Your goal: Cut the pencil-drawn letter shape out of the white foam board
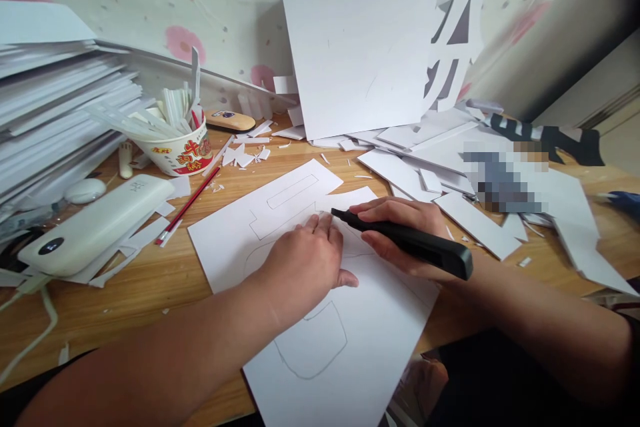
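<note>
A white foam-board sheet [375,360] lies on the table with pencil-drawn shapes on it and a notch in its far edge. My left hand [307,253] presses flat on the sheet, fingers stretched forward and thumb out to the right. In my right hand [405,227] is a black utility knife [425,250], its narrow tip touching or just above the sheet beside my left fingertips. The blade is too small to make out. The fingers of my right hand wrap round the knife's handle.
Left, a paper cup [175,150] of strips stands behind a white power bank [100,223] and a red pencil [187,205]. Stacked boards [60,93] rise at far left. A white board [363,53] leans at the back. Offcuts [480,223] cover the right side.
</note>
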Tool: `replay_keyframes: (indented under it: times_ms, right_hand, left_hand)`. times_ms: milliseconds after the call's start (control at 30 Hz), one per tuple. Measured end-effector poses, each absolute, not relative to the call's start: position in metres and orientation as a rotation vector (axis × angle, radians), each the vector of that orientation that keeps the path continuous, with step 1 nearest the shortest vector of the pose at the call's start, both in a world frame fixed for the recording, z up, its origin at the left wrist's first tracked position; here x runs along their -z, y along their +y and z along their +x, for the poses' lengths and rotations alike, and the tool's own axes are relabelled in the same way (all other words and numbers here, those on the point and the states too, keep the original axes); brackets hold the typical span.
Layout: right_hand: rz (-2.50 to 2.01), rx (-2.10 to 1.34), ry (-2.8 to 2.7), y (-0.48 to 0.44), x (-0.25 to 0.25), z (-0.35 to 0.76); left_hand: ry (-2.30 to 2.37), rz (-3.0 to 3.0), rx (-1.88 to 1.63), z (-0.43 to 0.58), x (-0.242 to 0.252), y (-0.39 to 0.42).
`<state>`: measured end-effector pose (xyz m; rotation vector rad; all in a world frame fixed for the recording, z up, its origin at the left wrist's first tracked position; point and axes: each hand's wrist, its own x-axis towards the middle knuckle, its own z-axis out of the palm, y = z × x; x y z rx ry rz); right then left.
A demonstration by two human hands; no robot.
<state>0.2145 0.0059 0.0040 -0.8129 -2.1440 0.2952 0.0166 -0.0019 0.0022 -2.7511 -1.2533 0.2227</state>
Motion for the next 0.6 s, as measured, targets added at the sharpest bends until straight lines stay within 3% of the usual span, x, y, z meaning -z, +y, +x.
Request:
replay_keyframes:
  times_ms: [600]
  right_hand:
    - [-0.886,-0.323,-2.155,-0.026,-0.012,0.245]
  left_hand:
    - [-1.311,-2.763,-0.231,0.017,-0.004,-0.001]
